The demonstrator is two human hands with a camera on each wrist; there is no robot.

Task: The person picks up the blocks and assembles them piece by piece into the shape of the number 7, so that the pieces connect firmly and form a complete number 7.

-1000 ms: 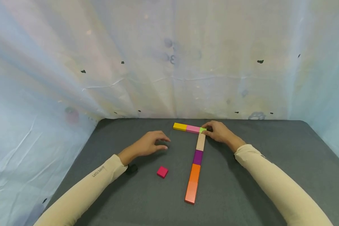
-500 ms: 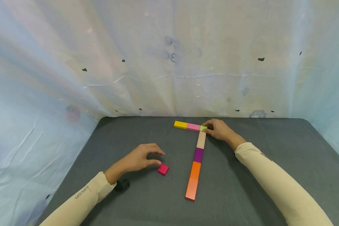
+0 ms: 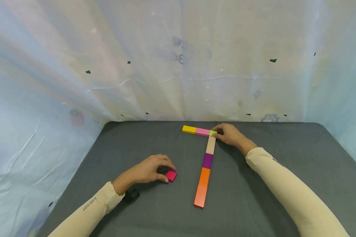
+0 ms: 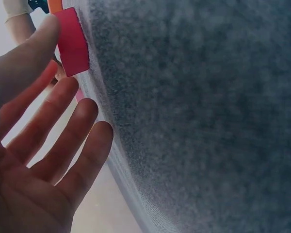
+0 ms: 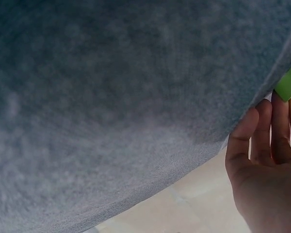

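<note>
In the head view, my left hand (image 3: 148, 170) is at a small red block (image 3: 172, 176) lying on the table, its thumb and index finger at opposite sides of it. The same red block (image 4: 73, 42) shows by the thumb in the left wrist view, the other fingers spread loosely. My right hand (image 3: 229, 135) pinches a lime green block (image 3: 212, 132), partly covered by its fingers, at the corner of a row of blocks. A pink block (image 3: 202, 131) and a yellow block (image 3: 189, 129) run left from it. A beige block (image 3: 211, 144) comes towards me.
Beyond the beige block, the row continues nearer with a purple block (image 3: 207, 161), an orange block (image 3: 204, 176) and a red-orange block (image 3: 200, 196). Everything lies on a dark grey table (image 3: 255, 204), with a pale curtain (image 3: 225, 65) behind its far edge.
My left hand has come down and towards me, and its thumb and index finger have closed in around the red block. The right hand stays at the green block.
</note>
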